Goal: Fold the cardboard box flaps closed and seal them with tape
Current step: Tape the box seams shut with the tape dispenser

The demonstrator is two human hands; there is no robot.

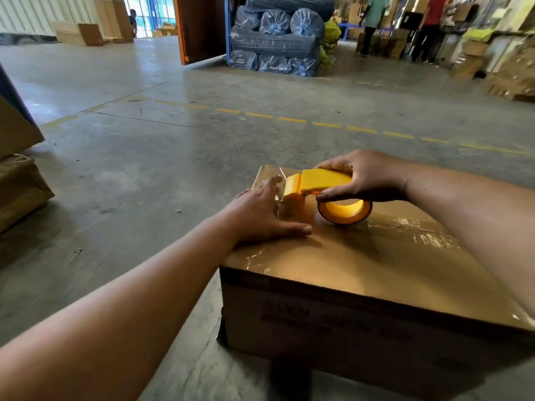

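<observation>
The right hand (pixel 366 176), at centre right of the frame, wraps its fingers and thumb around the yellow tape dispenser (pixel 318 182), holding it low over the top of the cardboard box (pixel 347 256). The tape roll (pixel 344 211) hangs under the grip and appears to rest on the cardboard. The left hand (pixel 260 211), just left of the dispenser, lies with fingers straight and flat on the box top, gripping nothing; its fingertips sit beside the dispenser's front end, where a short length of clear tape (pixel 279 195) shows between them.

The box fills the lower right of the frame and stands on the concrete floor (pixel 144 169). Its flaps are folded shut, and glossy tape strips already cross the top, wrinkled toward the right edge.

The dispenser looks like light, stiff plastic, best held around the handle as it is here. The tape is thin, sticky and prone to creasing, so it likely needs steady tension and a flat palm to smooth it down. The cardboard looks stiff enough to take firm pressing, though the taped surface is probably slick under the fingers.

At upper centre stand blue wrapped bundles (pixel 275 39); more cartons (pixel 17 169) sit at the left edge.
</observation>
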